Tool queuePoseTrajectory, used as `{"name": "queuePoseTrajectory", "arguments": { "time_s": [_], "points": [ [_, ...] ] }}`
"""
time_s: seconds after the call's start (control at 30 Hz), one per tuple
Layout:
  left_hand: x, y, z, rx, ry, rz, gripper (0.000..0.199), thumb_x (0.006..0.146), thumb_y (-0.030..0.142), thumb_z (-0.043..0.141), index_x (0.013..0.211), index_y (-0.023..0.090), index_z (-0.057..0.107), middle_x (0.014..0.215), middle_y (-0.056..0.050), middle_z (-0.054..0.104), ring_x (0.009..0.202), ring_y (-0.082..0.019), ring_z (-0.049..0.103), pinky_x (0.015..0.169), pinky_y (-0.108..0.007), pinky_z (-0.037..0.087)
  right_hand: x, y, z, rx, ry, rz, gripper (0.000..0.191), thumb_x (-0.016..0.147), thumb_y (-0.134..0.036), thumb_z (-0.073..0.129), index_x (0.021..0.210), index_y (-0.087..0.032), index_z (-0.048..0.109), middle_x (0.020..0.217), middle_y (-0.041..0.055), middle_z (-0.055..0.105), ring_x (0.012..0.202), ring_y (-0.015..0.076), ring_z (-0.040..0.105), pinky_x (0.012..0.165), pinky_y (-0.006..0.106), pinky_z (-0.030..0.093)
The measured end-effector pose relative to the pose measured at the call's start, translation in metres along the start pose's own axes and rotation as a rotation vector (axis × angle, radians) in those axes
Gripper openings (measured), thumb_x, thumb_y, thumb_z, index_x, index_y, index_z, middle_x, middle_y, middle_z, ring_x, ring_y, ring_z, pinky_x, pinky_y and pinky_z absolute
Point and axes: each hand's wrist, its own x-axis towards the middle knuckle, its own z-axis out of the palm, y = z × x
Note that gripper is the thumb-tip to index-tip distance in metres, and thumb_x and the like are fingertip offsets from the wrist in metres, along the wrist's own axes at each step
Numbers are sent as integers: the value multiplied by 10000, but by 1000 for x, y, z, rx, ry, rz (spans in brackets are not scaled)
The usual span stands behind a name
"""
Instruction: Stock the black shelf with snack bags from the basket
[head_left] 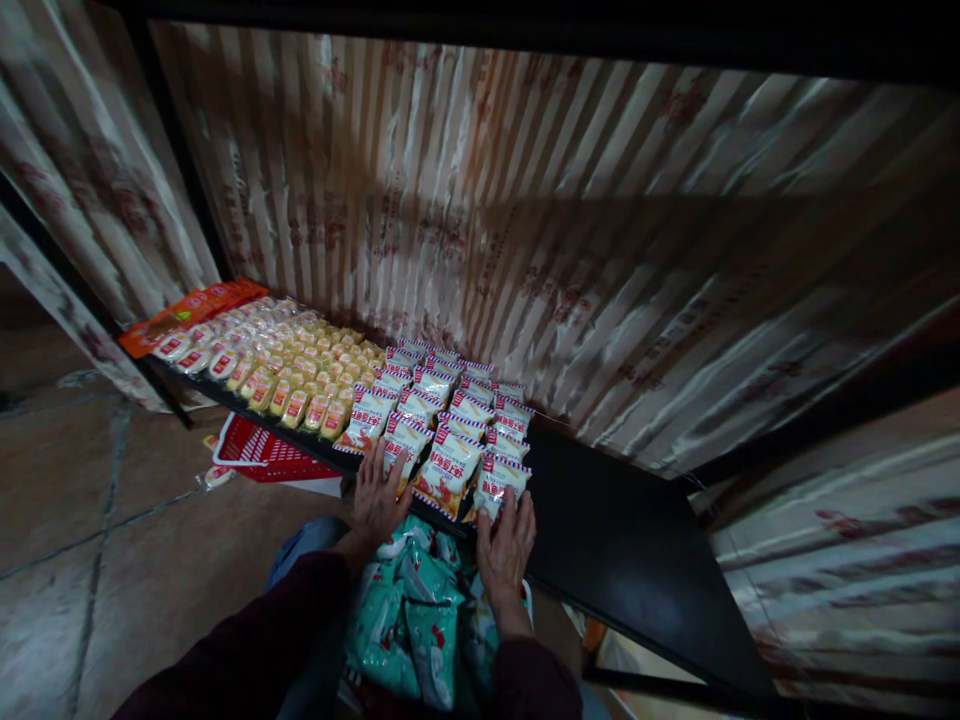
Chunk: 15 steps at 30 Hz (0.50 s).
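Observation:
My left hand (380,492) rests its spread fingers against a white snack bag (407,440) at the front of the shelf. My right hand (508,545) lies with fingers apart on the front of another white snack bag (499,483). Between them stands a third bag (448,468) of the same kind, untouched. Rows of these red-and-white bags stretch back toward the curtain. Below my hands, green snack bags (429,610) fill a container between my knees. Neither hand is wrapped round anything.
Small yellow packets (294,400) stand in rows on the left of the black shelf (622,545), with an orange bag (187,312) at its far left end. A red basket (274,455) sits on the floor beneath. A patterned curtain (480,220) hangs behind; a dark bar crosses overhead.

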Motion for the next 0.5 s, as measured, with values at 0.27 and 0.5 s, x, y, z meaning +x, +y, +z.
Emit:
{"name": "queuePoseTrajectory", "arguments": {
  "time_s": [0.27,0.5],
  "points": [
    [1,-4,6,-72,44,-19,620,866,190,520,1446,179,302,1510,-174,314,1305,-316,428,972,-453,443,-1,2,3,1,-15,10,613,951,-496,321,1447,-136,328,1502,222,278,1367,331,286,1023,535,348],
    [22,-2,22,-97,73,-58,570,889,216,506,1430,158,335,1531,-188,256,1387,-327,311,1042,-485,388,-1,1,4,-12,-7,19,602,951,-484,323,1441,-136,343,1495,225,296,1348,340,323,1003,542,366]
  ]
}}
